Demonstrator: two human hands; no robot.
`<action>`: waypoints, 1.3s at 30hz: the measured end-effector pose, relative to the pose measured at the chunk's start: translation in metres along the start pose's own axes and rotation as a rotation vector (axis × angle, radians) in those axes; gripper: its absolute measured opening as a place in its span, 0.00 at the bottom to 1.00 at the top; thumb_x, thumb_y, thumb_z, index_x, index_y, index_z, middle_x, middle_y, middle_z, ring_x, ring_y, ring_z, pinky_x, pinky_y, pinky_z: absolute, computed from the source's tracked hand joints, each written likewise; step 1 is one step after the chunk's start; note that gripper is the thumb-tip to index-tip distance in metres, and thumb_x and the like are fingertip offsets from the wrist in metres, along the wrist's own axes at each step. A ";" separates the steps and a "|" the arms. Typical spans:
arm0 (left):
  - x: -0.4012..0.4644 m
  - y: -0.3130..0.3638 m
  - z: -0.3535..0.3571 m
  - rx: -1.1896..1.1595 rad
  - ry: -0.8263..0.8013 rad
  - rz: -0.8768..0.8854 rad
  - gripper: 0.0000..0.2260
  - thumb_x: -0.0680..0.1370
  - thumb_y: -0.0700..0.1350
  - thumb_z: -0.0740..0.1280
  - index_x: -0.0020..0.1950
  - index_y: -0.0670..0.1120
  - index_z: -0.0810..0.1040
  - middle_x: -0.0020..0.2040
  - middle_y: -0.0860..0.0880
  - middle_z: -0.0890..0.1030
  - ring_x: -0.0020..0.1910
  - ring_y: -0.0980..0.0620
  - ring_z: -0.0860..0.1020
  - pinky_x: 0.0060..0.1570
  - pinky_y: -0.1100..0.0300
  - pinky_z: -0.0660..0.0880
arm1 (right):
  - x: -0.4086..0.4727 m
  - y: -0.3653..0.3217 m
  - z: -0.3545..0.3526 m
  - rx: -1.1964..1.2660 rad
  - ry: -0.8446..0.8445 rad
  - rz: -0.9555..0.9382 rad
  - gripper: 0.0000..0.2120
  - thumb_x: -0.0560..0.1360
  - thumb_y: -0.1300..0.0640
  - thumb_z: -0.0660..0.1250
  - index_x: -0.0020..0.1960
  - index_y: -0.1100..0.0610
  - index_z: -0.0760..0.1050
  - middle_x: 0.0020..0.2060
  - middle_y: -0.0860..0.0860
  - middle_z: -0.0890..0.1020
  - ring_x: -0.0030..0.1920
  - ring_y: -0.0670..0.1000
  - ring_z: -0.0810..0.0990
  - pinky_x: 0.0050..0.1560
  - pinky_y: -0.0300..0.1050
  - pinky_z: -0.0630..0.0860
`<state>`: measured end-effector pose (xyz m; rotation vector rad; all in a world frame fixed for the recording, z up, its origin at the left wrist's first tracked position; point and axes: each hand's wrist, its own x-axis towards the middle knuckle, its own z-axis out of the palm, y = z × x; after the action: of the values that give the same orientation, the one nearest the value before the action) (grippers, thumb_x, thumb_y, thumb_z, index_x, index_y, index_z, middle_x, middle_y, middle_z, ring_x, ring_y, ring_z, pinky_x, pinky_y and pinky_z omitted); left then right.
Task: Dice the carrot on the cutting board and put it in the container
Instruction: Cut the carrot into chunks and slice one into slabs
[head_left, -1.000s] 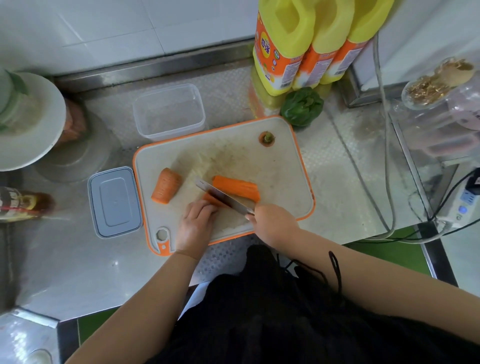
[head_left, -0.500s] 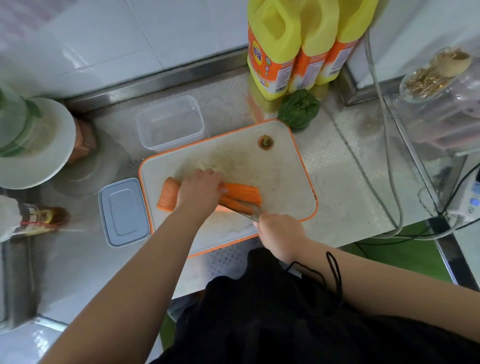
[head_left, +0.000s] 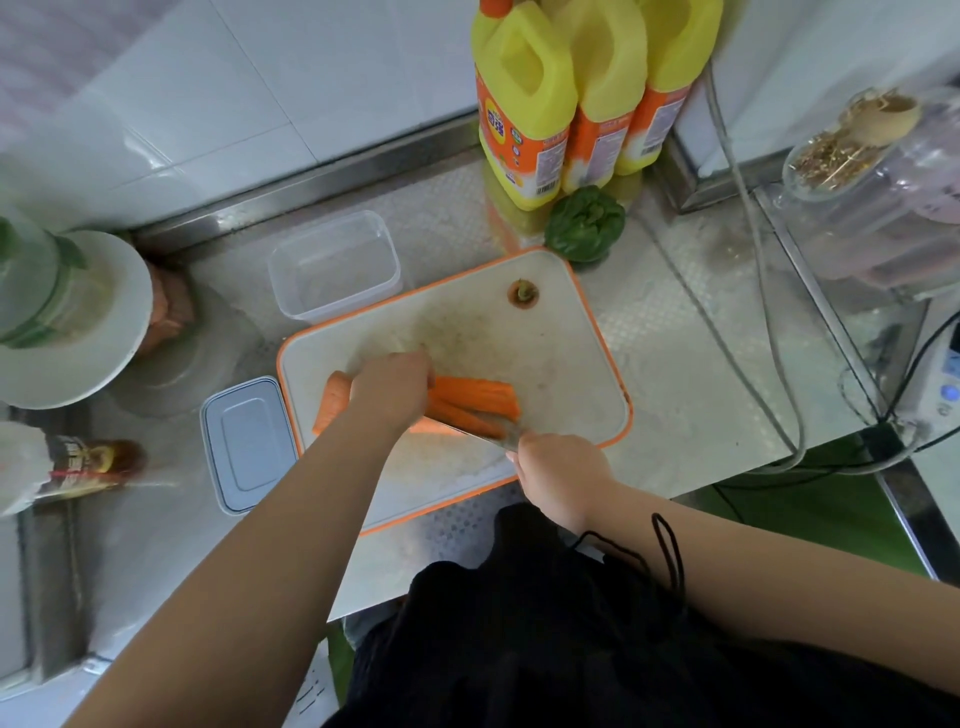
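Note:
An orange-rimmed white cutting board (head_left: 566, 364) lies on the steel counter. On it are long carrot slabs (head_left: 475, 397), a thick carrot chunk (head_left: 330, 402) at the left and a cut carrot top (head_left: 523, 294) at the far edge. My left hand (head_left: 392, 389) rests curled over the left end of the slabs. My right hand (head_left: 563, 475) grips a knife (head_left: 480, 435) whose blade lies along the near side of the slabs. A clear empty container (head_left: 335, 267) stands behind the board's left corner.
A grey lid (head_left: 247, 444) lies left of the board. Three yellow jugs (head_left: 587, 93) and a green pepper (head_left: 584, 223) stand behind the board. A plate with a glass jar (head_left: 62, 317) and a bottle (head_left: 78, 465) are at left; cables (head_left: 753, 322) and an appliance at right.
My left hand moved from the board's near edge up onto the carrot slabs and stays there. The knife dropped lower, beside the slabs.

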<state>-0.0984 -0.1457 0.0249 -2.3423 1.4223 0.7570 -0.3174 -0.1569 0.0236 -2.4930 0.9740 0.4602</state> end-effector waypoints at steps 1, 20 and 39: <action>0.000 -0.001 0.001 0.012 -0.022 0.026 0.11 0.76 0.39 0.65 0.55 0.51 0.79 0.55 0.47 0.79 0.57 0.44 0.77 0.51 0.53 0.73 | 0.000 0.000 0.001 0.004 0.001 0.000 0.16 0.83 0.51 0.51 0.56 0.60 0.73 0.49 0.56 0.81 0.51 0.59 0.80 0.41 0.44 0.65; 0.008 0.011 -0.008 0.319 -0.116 0.204 0.13 0.76 0.50 0.71 0.58 0.47 0.77 0.57 0.47 0.78 0.57 0.44 0.77 0.47 0.52 0.73 | -0.001 -0.001 0.002 -0.018 0.002 0.013 0.10 0.82 0.56 0.55 0.55 0.59 0.72 0.46 0.54 0.81 0.48 0.57 0.80 0.38 0.43 0.64; 0.011 0.003 -0.010 0.220 -0.042 0.458 0.07 0.76 0.45 0.66 0.52 0.53 0.81 0.51 0.52 0.81 0.54 0.49 0.77 0.50 0.56 0.73 | -0.001 0.002 0.001 -0.002 0.014 -0.012 0.14 0.83 0.52 0.53 0.54 0.59 0.73 0.45 0.55 0.81 0.47 0.58 0.81 0.38 0.44 0.65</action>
<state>-0.0943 -0.1608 0.0270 -1.8466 1.9437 0.7103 -0.3196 -0.1576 0.0223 -2.5052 0.9641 0.4409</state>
